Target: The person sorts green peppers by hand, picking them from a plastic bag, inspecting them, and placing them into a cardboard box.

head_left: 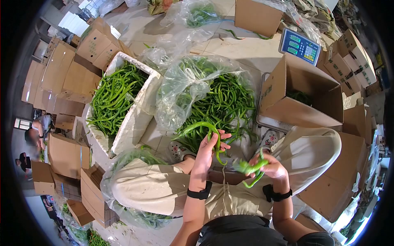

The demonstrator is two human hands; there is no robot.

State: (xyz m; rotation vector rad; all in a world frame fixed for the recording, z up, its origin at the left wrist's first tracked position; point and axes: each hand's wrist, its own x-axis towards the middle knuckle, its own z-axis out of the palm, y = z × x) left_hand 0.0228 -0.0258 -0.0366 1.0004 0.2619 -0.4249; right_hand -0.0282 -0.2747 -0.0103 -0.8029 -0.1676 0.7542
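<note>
My left hand holds a long, curved green chili pepper, whose tip hangs below the fingers. Beside it, my right hand grips several green chili peppers, partly smeared by motion. Both hands are above my lap, apart from each other. Just beyond them lies a heap of green chili peppers on the floor, spilling from a clear plastic bag. To the left a white foam box is full of green chili peppers.
An open cardboard box stands on a scale platform at right, with some peppers inside. Behind it is the scale's blue display. Stacked cardboard boxes line the left. A bag of peppers lies by my left leg. People are at far left.
</note>
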